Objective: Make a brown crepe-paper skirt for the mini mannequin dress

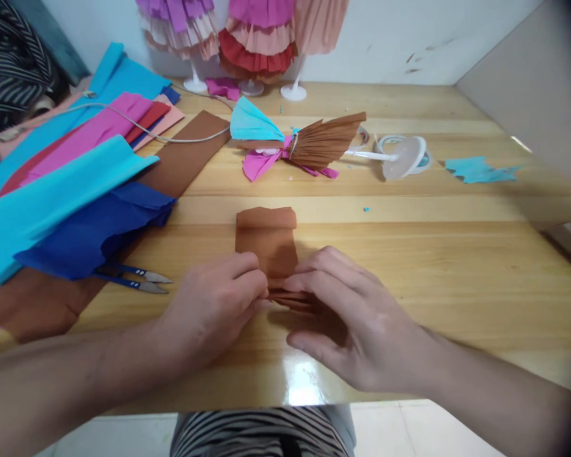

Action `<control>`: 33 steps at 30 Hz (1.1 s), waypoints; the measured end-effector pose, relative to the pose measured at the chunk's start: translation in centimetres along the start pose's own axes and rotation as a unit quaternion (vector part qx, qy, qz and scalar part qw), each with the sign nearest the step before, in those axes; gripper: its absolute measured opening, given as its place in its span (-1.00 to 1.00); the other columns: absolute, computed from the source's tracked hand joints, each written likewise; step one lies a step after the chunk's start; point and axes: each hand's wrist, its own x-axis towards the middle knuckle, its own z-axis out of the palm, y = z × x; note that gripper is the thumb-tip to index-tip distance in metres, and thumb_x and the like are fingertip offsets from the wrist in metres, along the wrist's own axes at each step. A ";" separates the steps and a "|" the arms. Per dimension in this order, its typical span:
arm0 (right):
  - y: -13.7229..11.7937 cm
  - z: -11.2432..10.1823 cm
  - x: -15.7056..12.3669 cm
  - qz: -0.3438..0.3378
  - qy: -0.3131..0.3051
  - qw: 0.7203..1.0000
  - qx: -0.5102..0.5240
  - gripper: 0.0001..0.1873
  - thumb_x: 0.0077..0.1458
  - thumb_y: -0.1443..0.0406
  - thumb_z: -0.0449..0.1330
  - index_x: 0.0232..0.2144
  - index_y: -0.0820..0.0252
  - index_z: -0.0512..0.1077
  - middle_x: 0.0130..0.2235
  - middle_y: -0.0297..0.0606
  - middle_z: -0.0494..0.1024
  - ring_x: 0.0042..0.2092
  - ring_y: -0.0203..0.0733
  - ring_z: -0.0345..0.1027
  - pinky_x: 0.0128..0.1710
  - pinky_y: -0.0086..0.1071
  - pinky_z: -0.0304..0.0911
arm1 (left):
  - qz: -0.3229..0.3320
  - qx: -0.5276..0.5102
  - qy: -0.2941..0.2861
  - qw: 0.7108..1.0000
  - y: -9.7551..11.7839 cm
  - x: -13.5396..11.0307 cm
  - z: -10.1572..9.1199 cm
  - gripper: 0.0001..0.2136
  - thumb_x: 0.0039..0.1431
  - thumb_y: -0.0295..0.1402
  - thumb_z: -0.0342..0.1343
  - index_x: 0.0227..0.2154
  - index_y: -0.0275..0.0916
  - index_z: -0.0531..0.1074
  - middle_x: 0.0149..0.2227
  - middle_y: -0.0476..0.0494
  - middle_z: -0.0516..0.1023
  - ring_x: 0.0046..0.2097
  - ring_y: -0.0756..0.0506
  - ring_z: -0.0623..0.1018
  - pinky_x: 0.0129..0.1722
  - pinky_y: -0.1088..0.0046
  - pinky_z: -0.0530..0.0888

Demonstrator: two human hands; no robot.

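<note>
A strip of brown crepe paper (266, 241) lies on the wooden table (433, 254) in front of me, its near end gathered into pleats. My left hand (214, 304) pinches the pleated end from the left, fingers closed on the folds. My right hand (347, 317) pinches the same folds from the right, fingers curled over them. The far end of the strip lies flat and curls up slightly.
Small blue-handled snips (137, 279) lie left of my left hand. Sheets of cyan, blue, pink and brown paper (66, 190) pile at left under a grey cable (181, 136). A pleated paper figure (309, 146) on a fallen white stand (402, 158) lies behind. Paper dresses (257, 38) stand at the back.
</note>
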 end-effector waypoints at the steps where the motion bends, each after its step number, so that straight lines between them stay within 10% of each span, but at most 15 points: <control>1: 0.0 0.2 0.0 -0.001 0.006 1.000 -0.017 -0.74 0.02 0.29 0.23 -0.22 0.32 0.39 -0.31 -0.11 0.43 -0.26 -0.09 0.22 -0.30 -0.22 0.24 | 0.010 0.015 0.003 1.000 0.0 -0.1 0.0 -0.78 0.22 -0.51 -0.07 -0.53 -0.28 0.33 -0.45 -0.03 0.36 -0.41 0.02 0.35 -0.44 0.50 0.27; 14: 0.3 0.6 -0.3 -0.009 0.029 0.994 -0.102 -0.83 0.06 0.42 0.09 -0.55 0.29 0.38 -0.50 -0.20 0.33 -0.42 -0.19 0.11 -0.43 -0.29 0.04 | 0.014 0.022 0.004 1.000 -0.3 0.0 0.5 -0.77 0.25 -0.40 -0.06 -0.48 -0.28 0.41 -0.42 -0.03 0.41 -0.39 0.00 0.39 -0.44 0.50 0.28; 33: 0.5 0.6 -0.3 -0.015 0.016 0.995 -0.099 -0.86 0.10 0.36 0.11 -0.36 0.34 0.45 -0.40 -0.14 0.36 -0.36 -0.14 0.13 -0.39 -0.27 0.08 | 0.034 0.031 0.013 0.999 -0.3 -0.1 0.5 -0.78 0.25 -0.43 -0.08 -0.49 -0.27 0.39 -0.43 -0.03 0.41 -0.41 0.00 0.38 -0.47 0.50 0.25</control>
